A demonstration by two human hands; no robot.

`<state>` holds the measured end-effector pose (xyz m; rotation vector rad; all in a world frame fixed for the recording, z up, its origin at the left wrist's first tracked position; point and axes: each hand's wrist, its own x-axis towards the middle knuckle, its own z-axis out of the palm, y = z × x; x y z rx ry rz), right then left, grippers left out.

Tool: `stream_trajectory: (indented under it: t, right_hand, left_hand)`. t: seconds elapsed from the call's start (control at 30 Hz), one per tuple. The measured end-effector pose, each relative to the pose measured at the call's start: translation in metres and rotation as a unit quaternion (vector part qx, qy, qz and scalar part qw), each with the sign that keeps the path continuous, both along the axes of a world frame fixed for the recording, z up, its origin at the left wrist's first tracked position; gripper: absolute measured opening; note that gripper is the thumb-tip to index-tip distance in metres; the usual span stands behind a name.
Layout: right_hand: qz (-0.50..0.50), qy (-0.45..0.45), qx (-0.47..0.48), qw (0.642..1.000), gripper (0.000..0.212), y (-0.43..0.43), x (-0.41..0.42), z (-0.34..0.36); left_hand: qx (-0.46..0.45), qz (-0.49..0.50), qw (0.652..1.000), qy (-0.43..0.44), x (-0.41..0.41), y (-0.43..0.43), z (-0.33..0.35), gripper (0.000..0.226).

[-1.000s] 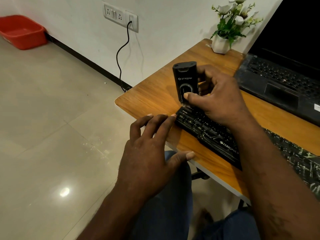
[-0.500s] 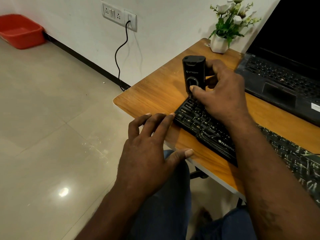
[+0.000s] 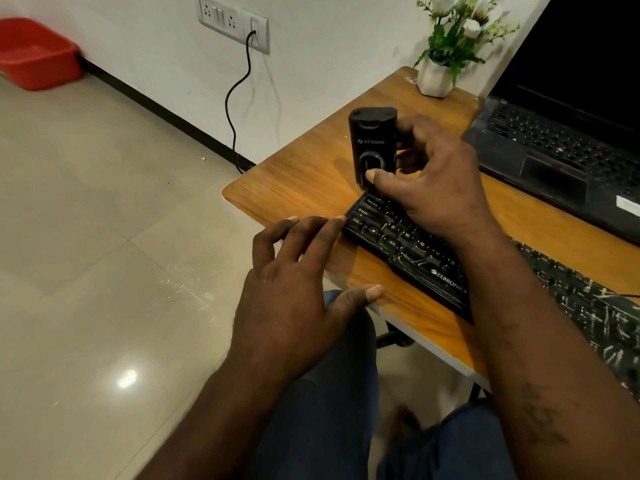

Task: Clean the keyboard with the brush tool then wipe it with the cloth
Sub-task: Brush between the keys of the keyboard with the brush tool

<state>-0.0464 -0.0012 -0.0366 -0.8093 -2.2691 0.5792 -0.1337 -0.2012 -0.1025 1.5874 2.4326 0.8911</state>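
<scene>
A black keyboard [image 3: 398,244] lies slantwise along the front of the wooden desk [image 3: 304,181]. My right hand [image 3: 433,181] grips a black brush tool [image 3: 372,143] upright, its lower end down on the keys at the keyboard's far-left corner; thumb and fingers hide the bristles. My left hand [image 3: 294,289] lies flat with straight fingers, fingertips touching the keyboard's left end at the desk edge. No cloth is in view.
An open laptop [image 3: 554,143] sits behind the keyboard at right. A white pot with flowers [image 3: 436,77] stands at the desk's back corner. A cable [image 3: 239,98] hangs from a wall socket. A red tub [image 3: 34,53] is on the floor, far left.
The brush tool in my right hand went from the keyboard's left corner a little farther back along the left end. My left hand has stayed at the keyboard's end.
</scene>
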Motion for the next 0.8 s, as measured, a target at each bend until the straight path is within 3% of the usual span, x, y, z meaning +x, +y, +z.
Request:
stream_trajectory:
  t: [0.17,0.4,0.6,0.8]
  right_hand:
    - [-0.113,0.052,0.018,0.992,0.055,0.009,-0.003,0.0]
    - [-0.046,0.043,-0.045,0.997,0.051,0.003,0.002,0.004]
    - [0.014,-0.019,-0.033,0.999,0.054,0.004,0.002,0.012]
    - [-0.016,-0.062,0.006,0.998,0.055,0.03,-0.004,0.023]
  left_hand:
    - [-0.008,0.006,1.0,-0.007,-0.001,0.001,0.001,0.093]
    - [-0.013,0.07,0.997,0.018,0.006,0.015,0.021,0.082]
    - [-0.022,-0.009,0.999,0.035,-0.001,0.035,0.012,0.096]
    - [-0.016,-0.015,0.999,0.035,-0.005,0.035,0.011,0.094]
